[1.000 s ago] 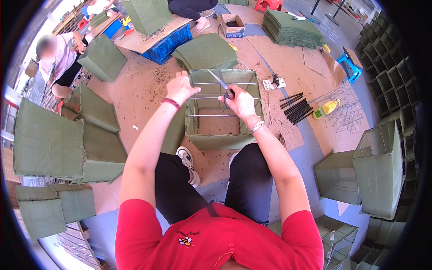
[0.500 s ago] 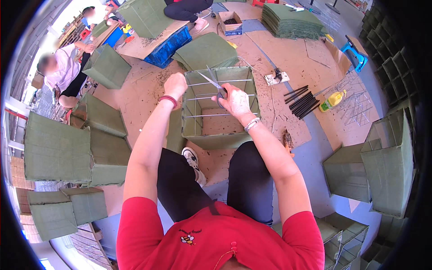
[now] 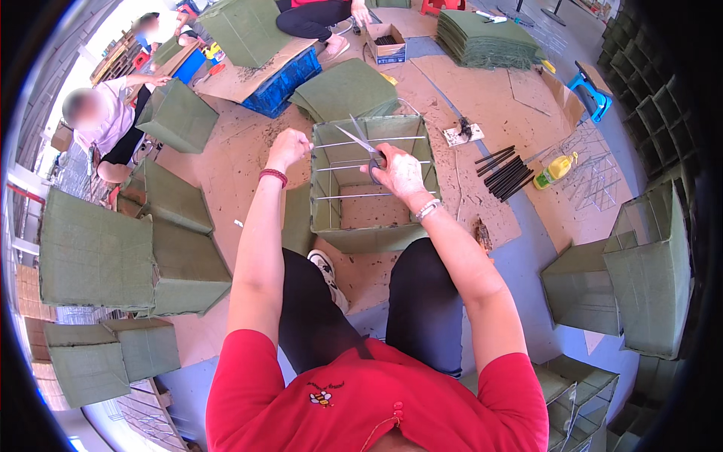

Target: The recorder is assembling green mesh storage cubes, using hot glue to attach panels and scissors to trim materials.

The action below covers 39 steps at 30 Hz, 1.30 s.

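Observation:
A square frame box (image 3: 369,239) covered in green fabric stands between my knees, its top open and several thin metal wires crossing it. My right hand (image 3: 399,172) grips dark-handled scissors (image 3: 360,138), their blades spread above the box's far part. Beside the box's left rim is my left hand (image 3: 288,149), fingers pinched together toward the corner. Whatever may be between those fingers is too small to make out.
Green boxes (image 3: 98,248) stand at left and more (image 3: 648,279) at right. Black rods (image 3: 506,175), a yellow bottle (image 3: 556,170) and pliers (image 3: 483,235) lie to the right. Stacked green sheets (image 3: 486,38) and a blue crate (image 3: 282,81) are farther off. Other people sit beyond.
My left hand has shifted slightly left and nearer, still closed. The scissors stay in my right hand, blades spread. A person at the back now has a hand by the small carton.

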Tool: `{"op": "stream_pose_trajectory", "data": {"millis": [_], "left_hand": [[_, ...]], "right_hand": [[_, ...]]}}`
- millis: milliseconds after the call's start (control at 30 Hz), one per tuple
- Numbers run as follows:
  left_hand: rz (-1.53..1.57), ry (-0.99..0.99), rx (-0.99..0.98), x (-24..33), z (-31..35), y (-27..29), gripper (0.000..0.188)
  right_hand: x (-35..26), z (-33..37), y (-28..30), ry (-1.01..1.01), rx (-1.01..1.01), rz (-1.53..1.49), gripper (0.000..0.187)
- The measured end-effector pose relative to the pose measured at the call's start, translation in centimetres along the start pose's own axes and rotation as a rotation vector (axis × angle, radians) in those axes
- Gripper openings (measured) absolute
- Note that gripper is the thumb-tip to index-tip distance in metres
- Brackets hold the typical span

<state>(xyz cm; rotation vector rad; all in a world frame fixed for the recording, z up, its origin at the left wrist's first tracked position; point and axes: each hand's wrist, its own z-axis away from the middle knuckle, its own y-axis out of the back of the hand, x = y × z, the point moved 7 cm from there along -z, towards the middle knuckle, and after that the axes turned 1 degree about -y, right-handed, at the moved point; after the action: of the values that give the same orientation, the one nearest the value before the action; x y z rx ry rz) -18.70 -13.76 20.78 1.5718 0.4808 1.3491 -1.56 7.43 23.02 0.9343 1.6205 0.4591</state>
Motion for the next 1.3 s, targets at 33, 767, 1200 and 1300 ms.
{"op": "stream_pose_trajectory", "data": {"millis": [33, 767, 1200, 1300], "left_hand": [[0.002, 0.0, -0.002, 0.3, 0.3, 0.4, 0.015], [-0.033, -0.102, 0.336, 2.2, 3.3, 5.4, 0.011], [-0.027, -0.122, 0.347, 3.0, 3.7, 5.2, 0.013], [0.016, -0.161, 0.362, 2.8, 3.7, 5.5, 0.014]], "right_hand": [[0.0, 0.0, 0.1, 0.0, 0.002, -0.006, 0.045], [-5.9, -4.0, -4.3, 0.181, -0.267, 0.511, 0.041], [-7.0, -4.1, -7.4, 0.428, -0.234, 0.571, 0.031], [-6.6, -4.3, -7.5, 0.323, -0.315, 0.548, 0.031]]}}
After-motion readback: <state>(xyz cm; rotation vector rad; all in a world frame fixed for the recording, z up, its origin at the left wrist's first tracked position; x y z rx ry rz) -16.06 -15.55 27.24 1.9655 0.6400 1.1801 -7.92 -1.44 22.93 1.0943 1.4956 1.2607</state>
